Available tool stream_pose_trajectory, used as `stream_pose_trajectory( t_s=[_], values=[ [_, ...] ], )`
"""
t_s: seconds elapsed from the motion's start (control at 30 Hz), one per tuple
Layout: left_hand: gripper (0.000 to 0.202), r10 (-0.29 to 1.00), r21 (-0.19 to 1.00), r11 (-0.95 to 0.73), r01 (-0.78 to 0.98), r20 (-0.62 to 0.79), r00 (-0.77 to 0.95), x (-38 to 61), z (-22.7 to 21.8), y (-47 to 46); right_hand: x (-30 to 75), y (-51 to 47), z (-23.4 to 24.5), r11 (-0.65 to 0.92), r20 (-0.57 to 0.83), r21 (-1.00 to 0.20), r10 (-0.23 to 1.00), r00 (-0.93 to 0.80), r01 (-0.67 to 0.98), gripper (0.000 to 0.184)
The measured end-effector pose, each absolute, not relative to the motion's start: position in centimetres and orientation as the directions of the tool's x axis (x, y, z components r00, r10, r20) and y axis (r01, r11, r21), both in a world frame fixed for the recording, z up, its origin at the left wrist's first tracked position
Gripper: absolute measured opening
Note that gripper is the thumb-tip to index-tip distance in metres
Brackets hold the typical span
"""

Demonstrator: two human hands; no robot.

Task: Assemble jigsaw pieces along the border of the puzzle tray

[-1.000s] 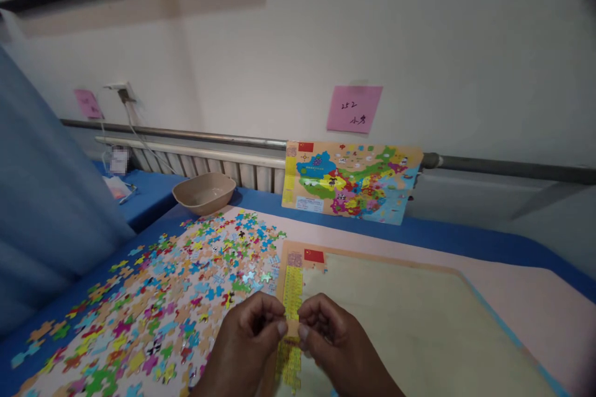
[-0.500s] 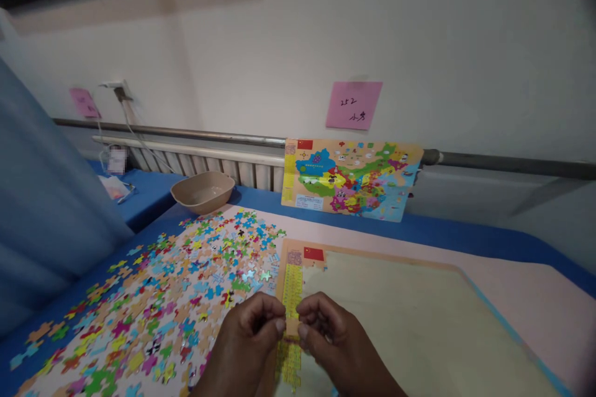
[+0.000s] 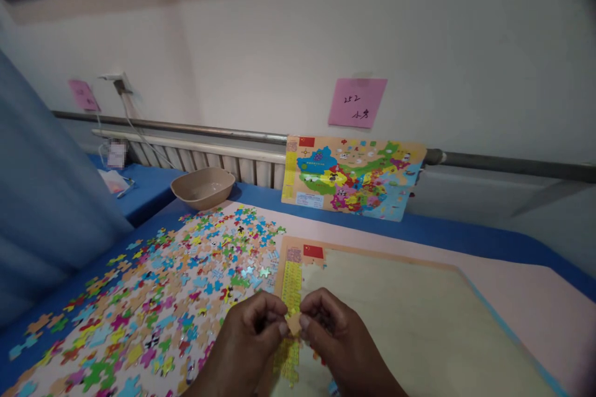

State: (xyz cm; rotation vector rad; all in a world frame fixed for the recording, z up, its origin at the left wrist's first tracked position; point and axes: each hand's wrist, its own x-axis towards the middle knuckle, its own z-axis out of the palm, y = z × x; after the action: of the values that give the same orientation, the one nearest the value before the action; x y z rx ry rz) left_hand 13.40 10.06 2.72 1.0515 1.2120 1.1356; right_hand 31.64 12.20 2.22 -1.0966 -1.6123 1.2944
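Note:
Between the fingertips of both hands is a small tan puzzle piece (image 3: 293,324). My left hand (image 3: 254,335) pinches its left side, and my right hand (image 3: 333,329) pinches its right side. They hold it above the yellow strip at the left of the puzzle board (image 3: 395,304). Joined pieces fill the board's upper left corner, with a red flag (image 3: 313,252) and a yellow text column (image 3: 292,282). Part of that column is hidden behind my fingers. Several bits of coloured pieces show under my right hand.
Loose puzzle pieces (image 3: 153,298) cover the left of the pink sheet (image 3: 526,285). A beige basin (image 3: 203,189) stands behind them. A printed map picture (image 3: 354,177) leans against the wall rail. A blue curtain (image 3: 41,211) hangs at the left.
The tan piece has turned and tilted between my fingertips. Both hands stay in nearly the same place, and the camera view has shifted slightly.

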Motion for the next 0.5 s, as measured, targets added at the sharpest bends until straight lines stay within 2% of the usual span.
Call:
stream_pose_trajectory(
  t_s=[0.17,0.27,0.37,0.5],
  values=[
    [0.018,0.99,0.99,0.138,-0.037,-0.137,0.033,13.4,2.6,9.8,31.9,11.9,2.7,0.175,0.099,-0.965,0.933,-0.345,0.196,0.017],
    [0.015,0.996,0.996,0.081,-0.046,-0.082,-0.022,13.3,1.8,9.9,32.1,11.6,2.8,0.293,0.181,-0.908,0.919,-0.351,0.298,0.013],
    [0.014,0.997,0.994,0.074,-0.079,-0.076,-0.025,13.3,1.2,10.0,32.4,11.4,2.4,0.447,0.28,-0.786,0.874,-0.398,0.428,0.017],
    [0.013,0.997,0.992,0.076,-0.099,-0.078,-0.016,13.4,0.9,9.9,32.9,11.6,1.3,0.607,0.388,-0.564,0.793,-0.47,0.56,0.024]
  ],
)
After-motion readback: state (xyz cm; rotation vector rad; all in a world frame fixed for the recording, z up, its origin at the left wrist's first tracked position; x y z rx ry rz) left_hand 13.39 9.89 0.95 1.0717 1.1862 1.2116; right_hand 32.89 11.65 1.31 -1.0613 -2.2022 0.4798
